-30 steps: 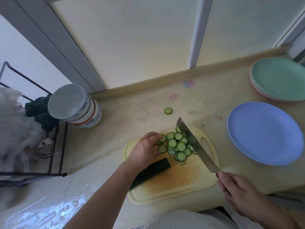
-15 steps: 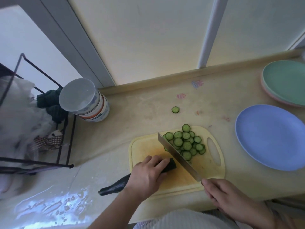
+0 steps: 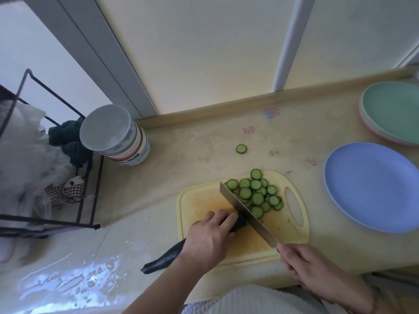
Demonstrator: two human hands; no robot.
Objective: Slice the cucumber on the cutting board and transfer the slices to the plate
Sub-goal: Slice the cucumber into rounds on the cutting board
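left hand (image 3: 207,240): lower middle of the frame, fingers (image 3: 223,219) curled over the dark cucumber (image 3: 166,257), pinning it down on the cutting board (image 3: 247,241)
cucumber: cut end sits on the board right against the blade, tail end sticks out past the board's left edge onto the tabletop (image 3: 181,177) toward lower left
right hand (image 3: 317,271): lower right, wrapped tight round the knife handle, which you can't really see under the hand
knife (image 3: 247,215): wide blade runs diagonally from the hand up to the middle of the board, edge down at the cucumber's cut end
slices (image 3: 257,196): pile of rounds on the board's upper right, just right of the blade, next to the handle slot
stray slice (image 3: 241,148): alone on the tabletop above the board
blue plate (image 3: 371,186): right of the board, no slices on it
green plate (image 3: 394,112): upper right, stacked on a pink one
bowls (image 3: 118,137): stack at upper left by the wire rack (image 3: 52,159)
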